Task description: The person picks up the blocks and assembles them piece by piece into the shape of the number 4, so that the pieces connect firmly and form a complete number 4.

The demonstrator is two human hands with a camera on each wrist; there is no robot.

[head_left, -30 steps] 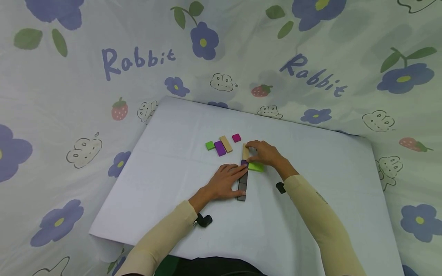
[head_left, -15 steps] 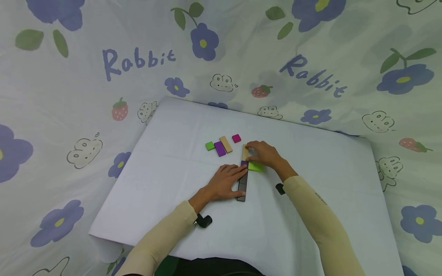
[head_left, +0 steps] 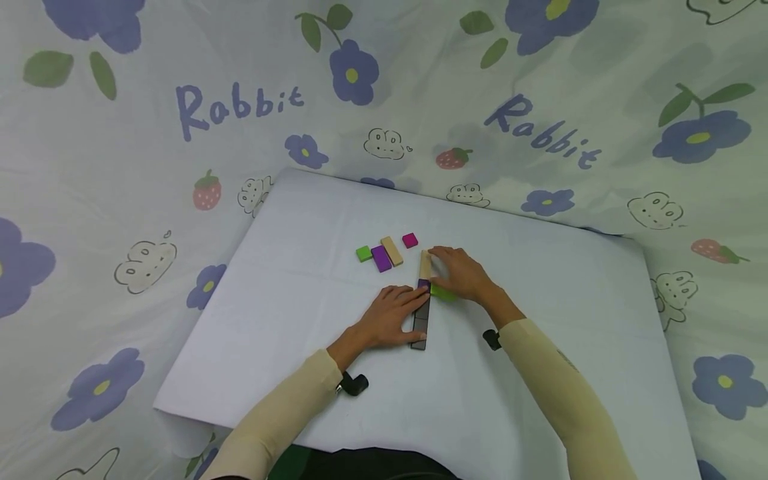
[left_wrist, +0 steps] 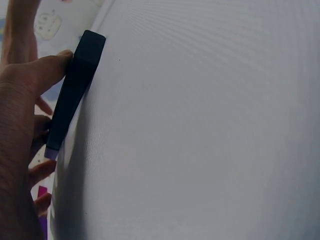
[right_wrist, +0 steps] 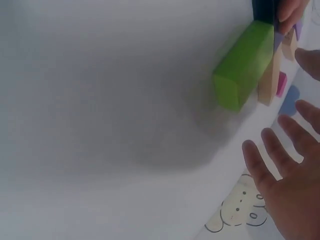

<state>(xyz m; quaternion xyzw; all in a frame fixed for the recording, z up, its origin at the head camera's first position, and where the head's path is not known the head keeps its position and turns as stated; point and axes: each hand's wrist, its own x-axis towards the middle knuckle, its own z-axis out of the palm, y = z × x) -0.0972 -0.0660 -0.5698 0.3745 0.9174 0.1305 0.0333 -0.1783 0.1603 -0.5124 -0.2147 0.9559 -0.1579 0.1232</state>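
A straight row of blocks runs up the white table: dark grey blocks (head_left: 421, 327) nearest the body, then a purple block (head_left: 424, 283), then a beige block (head_left: 425, 264). My left hand (head_left: 389, 317) touches the row from its left, fingers extended near the purple block and thumb on the near grey end. In the left wrist view, the thumb rests against the dark row (left_wrist: 75, 90). Right of the row lies a lime green block (right_wrist: 243, 65), partly under my right hand (head_left: 465, 275) in the head view. That hand's fingers are spread beside the beige block, holding nothing.
Left of the row's far end lie a small green block (head_left: 363, 253), a purple block (head_left: 381, 259), another beige block (head_left: 393, 251) and a magenta block (head_left: 410, 240). The white table (head_left: 270, 287) meets a patterned cloth (head_left: 240, 53) behind.
My right hand has released the beige block and drawn slightly right, fingers now spread, covering more of the lime block. The left hand and the row have stayed put.
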